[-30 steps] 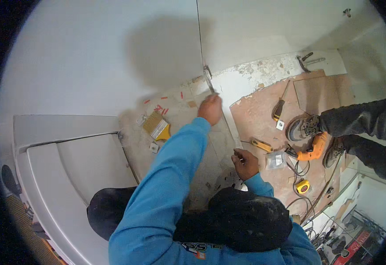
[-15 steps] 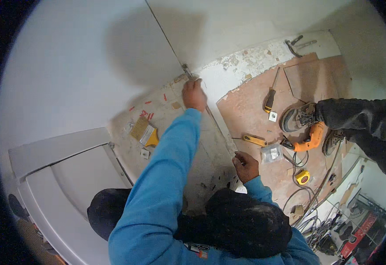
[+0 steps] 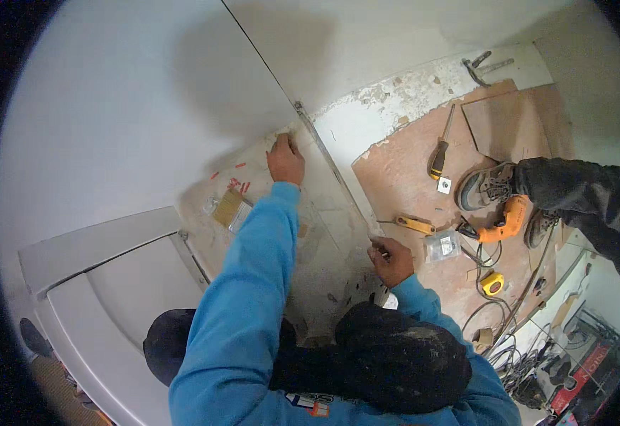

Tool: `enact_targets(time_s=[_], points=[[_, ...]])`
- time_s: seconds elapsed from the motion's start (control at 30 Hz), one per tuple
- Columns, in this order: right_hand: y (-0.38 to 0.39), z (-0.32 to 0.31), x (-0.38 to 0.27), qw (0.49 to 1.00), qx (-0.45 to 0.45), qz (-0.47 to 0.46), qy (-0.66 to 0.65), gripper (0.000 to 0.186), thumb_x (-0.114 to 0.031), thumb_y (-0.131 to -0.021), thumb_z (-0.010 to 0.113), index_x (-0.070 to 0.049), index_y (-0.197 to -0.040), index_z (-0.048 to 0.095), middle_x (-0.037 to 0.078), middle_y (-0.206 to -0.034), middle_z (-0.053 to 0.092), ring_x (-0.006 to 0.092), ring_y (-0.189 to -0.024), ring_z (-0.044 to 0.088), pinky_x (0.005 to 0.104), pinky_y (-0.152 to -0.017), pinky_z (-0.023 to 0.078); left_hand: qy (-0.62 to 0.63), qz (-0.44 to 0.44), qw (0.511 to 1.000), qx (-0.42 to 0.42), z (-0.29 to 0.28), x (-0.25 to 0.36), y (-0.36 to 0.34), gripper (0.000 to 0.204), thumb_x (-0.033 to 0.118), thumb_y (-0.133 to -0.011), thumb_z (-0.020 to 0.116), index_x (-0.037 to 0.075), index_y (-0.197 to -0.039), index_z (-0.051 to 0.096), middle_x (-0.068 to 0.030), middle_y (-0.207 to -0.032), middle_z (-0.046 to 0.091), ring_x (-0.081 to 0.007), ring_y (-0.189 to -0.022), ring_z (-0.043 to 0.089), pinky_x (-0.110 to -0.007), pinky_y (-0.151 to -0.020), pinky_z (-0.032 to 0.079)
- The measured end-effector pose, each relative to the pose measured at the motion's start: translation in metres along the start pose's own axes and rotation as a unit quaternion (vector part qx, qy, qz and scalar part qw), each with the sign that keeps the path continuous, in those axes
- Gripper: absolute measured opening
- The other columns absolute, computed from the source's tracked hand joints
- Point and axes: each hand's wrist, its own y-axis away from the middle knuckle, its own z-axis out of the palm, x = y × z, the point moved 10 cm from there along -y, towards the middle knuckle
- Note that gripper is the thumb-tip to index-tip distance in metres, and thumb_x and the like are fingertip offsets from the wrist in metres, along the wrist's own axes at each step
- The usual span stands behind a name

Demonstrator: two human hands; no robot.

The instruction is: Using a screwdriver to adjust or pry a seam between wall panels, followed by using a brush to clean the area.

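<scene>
My left hand [image 3: 286, 160] is down on the dusty pale floor by the wall, fingers curled together; anything they hold is hidden. Several small red strips [image 3: 244, 187] lie close to it. My left sleeve partly covers a wide flat paintbrush [image 3: 229, 211]. My right hand [image 3: 392, 261] is beside the near end of a long narrow strip [image 3: 335, 167] in the floor, thumb and fingers drawn together. Whether something small is between them does not show. The strip runs to the wall, where its far end meets a dark vertical seam [image 3: 260, 55].
On the reddish board [image 3: 395, 170] lie a screwdriver [image 3: 437, 160], a yellow-handled tool [image 3: 414, 225], a clear bag [image 3: 442, 246], an orange drill [image 3: 506, 221] and a tape measure [image 3: 492, 284]. Another person's shoe [image 3: 486, 186] is beside the drill. A white panelled door [image 3: 132, 284] stands at left.
My left hand has left the strip's far end and moved left and slightly nearer, covering where a red strip lay. My right hand has shifted slightly, staying by the strip's near end.
</scene>
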Motion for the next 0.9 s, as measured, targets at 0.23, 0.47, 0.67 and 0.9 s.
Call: enact_targets(time_s=[0.23, 0.47, 0.67, 0.9], points=[[-0.083, -0.023, -0.030, 0.980, 0.153, -0.009, -0.130, 0.028, -0.013, -0.078, 0.063, -0.001, -0.103, 0.060, 0.016, -0.084, 0.063, 0.0260, -0.075, 0.062, 0.0344, -0.069, 0.051, 0.267, 0.039, 0.929, -0.251, 0.009, 0.098, 0.106, 0.018, 0.009, -0.082, 0.055, 0.001, -0.098, 0.058, -0.0177, -0.088, 0.064, -0.0311, -0.080, 0.063, -0.037, -0.071, 0.049], [-0.117, 0.025, -0.004, 0.953, -0.039, 0.042, -0.298, 0.018, -0.007, -0.084, 0.058, 0.002, -0.098, 0.060, 0.007, -0.075, 0.063, 0.0132, -0.063, 0.058, 0.0256, -0.055, 0.048, 0.348, -0.019, 0.904, -0.249, 0.007, 0.090, 0.117, 0.019, 0.015, -0.084, 0.058, -0.002, -0.093, 0.059, -0.0118, -0.079, 0.064, -0.0200, -0.070, 0.061, -0.031, -0.066, 0.049], [-0.132, 0.023, -0.023, 0.946, -0.049, 0.031, -0.319, 0.017, -0.009, -0.084, 0.060, 0.003, -0.096, 0.061, 0.006, -0.073, 0.063, 0.0104, -0.059, 0.056, 0.0234, -0.052, 0.046, 0.272, 0.001, 0.920, -0.282, 0.005, 0.088, 0.096, 0.023, 0.021, -0.086, 0.057, -0.001, -0.091, 0.059, -0.0105, -0.070, 0.059, -0.0169, -0.065, 0.057, -0.030, -0.062, 0.047], [-0.153, 0.045, -0.053, 0.981, -0.161, -0.108, 0.002, 0.014, -0.012, -0.077, 0.066, -0.001, -0.086, 0.065, 0.009, -0.075, 0.065, 0.0131, -0.063, 0.059, 0.0283, -0.059, 0.049, 0.205, 0.010, 0.923, -0.327, 0.008, 0.062, 0.084, 0.019, 0.018, -0.084, 0.056, -0.001, -0.088, 0.057, -0.0187, -0.081, 0.061, -0.0307, -0.077, 0.060, -0.037, -0.069, 0.046]])
